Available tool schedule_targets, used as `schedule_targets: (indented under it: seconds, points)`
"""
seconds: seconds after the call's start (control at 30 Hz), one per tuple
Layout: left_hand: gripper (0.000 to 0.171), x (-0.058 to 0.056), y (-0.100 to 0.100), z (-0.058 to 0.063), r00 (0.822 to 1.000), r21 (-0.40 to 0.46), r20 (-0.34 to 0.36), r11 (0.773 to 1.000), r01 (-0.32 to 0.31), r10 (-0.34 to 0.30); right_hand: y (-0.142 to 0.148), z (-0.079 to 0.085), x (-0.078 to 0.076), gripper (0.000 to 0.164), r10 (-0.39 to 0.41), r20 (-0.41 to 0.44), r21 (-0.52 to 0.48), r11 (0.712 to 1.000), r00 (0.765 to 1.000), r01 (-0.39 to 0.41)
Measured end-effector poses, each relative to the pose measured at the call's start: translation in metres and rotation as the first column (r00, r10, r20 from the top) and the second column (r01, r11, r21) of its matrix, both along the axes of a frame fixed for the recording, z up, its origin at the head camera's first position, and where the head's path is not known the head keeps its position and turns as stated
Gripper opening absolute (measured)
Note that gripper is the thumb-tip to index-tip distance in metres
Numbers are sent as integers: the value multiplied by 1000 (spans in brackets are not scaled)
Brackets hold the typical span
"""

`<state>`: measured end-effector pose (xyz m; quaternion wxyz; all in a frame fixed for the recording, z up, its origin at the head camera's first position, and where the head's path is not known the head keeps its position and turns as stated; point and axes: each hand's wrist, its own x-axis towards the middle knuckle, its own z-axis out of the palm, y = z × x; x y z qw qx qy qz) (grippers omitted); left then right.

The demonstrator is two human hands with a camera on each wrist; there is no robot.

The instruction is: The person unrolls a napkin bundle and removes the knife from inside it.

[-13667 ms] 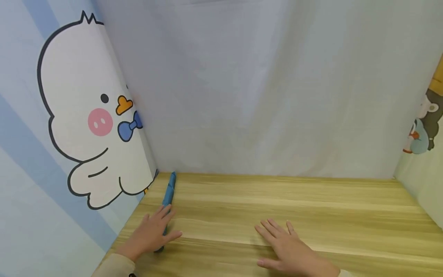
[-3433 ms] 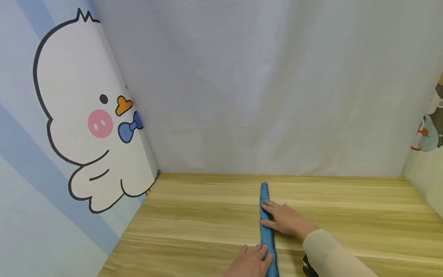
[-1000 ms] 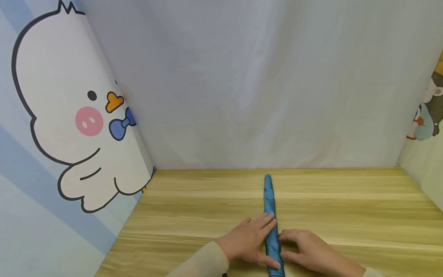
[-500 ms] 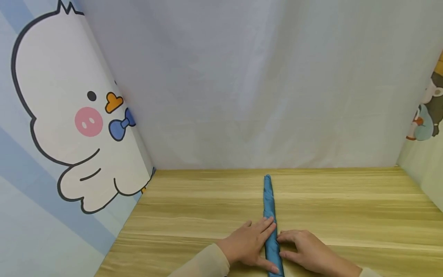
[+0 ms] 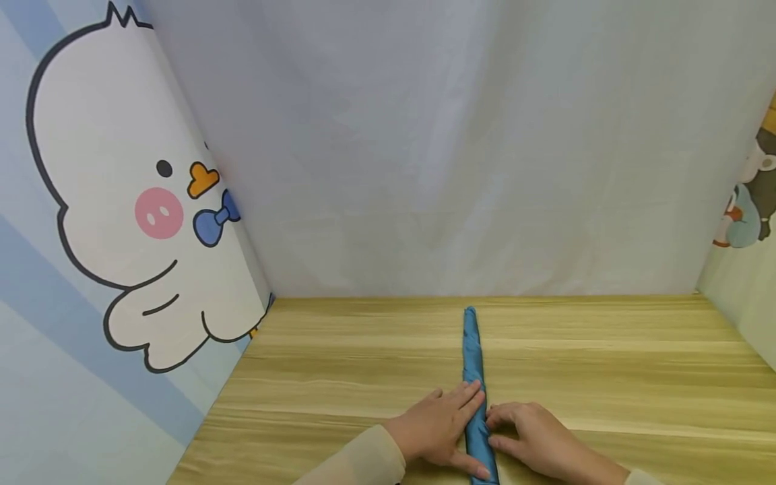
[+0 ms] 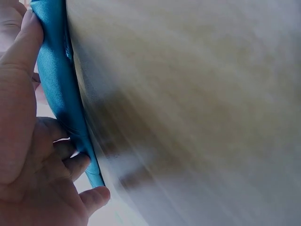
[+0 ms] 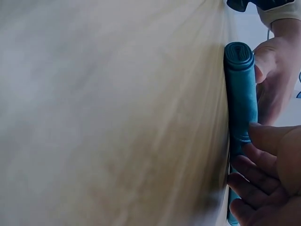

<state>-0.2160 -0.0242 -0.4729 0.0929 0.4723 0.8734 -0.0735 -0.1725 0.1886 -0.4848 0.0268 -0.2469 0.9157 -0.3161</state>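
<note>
A long, tightly rolled blue cloth lies lengthwise on the wooden tabletop, pointing away from me. Its near end shows coiled layers in the right wrist view. My left hand rests over its near half from the left, fingers laid across it and thumb near the close end. My right hand is at its right side, thumb and bent fingers touching the edge with a gap between them. In the left wrist view the rolled cloth runs past the left fingertips. Part of the roll is hidden under the left hand.
Wood-grain tabletop spreads on both sides of the roll. A pale grey curtain hangs along the back edge. The left wall carries a printed white cartoon bird, and the right wall is printed too.
Since the oldest frame the rolled cloth has moved from the left side to the middle. The left hand has come farther up it, the right hand nearer. Over the last second almost nothing moves.
</note>
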Motion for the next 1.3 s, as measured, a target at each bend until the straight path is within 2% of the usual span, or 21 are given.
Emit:
schedule_targets:
  seconds: [0.13, 0.63, 0.93, 1.07, 1.23, 1.3]
  points:
    - [110, 0, 0, 2, 1000, -12, 7, 1000, -4, 4, -4, 0, -1, 3, -27, 12, -27, 999, 1000, 27]
    - [110, 2, 0, 7, 999, -25, 33, 1000, -11, 12, -10, 3, 0, 20, -59, -8, -20, 998, 998, 59]
    - [110, -2, -1, 6, 996, -8, 87, 1000, -19, 20, -9, 14, -4, 17, -12, 123, -51, 999, 992, 18]
    - [110, -3, -1, 7, 995, -3, 94, 1000, -25, 26, -8, 16, -7, 14, -10, 154, -67, 998, 988, 21]
    - [110, -3, -1, 7, 991, 8, 126, 999, -39, 38, 0, 11, -9, 4, 14, 203, -136, 991, 979, 14]
    - [110, -3, -1, 8, 991, 9, 131, 999, -42, 40, 3, 10, -9, 9, 41, 234, -181, 984, 971, 2]
